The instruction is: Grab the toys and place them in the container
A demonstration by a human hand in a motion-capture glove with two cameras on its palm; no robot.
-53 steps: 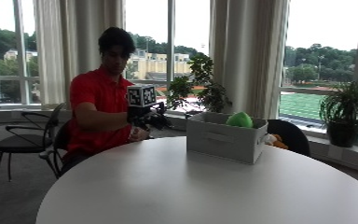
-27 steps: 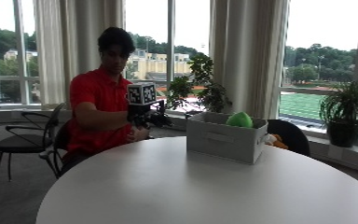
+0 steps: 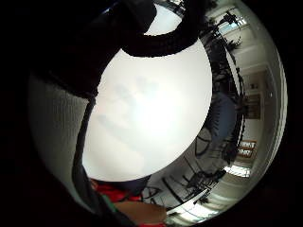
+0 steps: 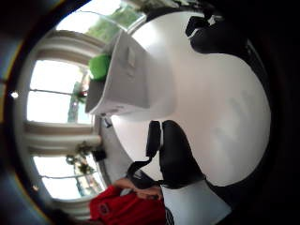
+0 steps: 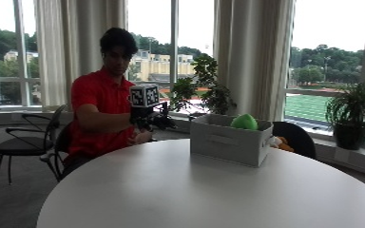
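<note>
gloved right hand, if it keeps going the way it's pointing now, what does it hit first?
Most likely the grey container. In the outside view the gloved right hand is raised above the white table, pointing sideways toward the container's near wall, with nothing visible between. Depth is unclear, so it might pass in front of it.

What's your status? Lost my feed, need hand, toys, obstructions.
Right hand raised beside the container, holding nothing visible. Green toy in container. Table shows no toys, nothing in the way.
</note>
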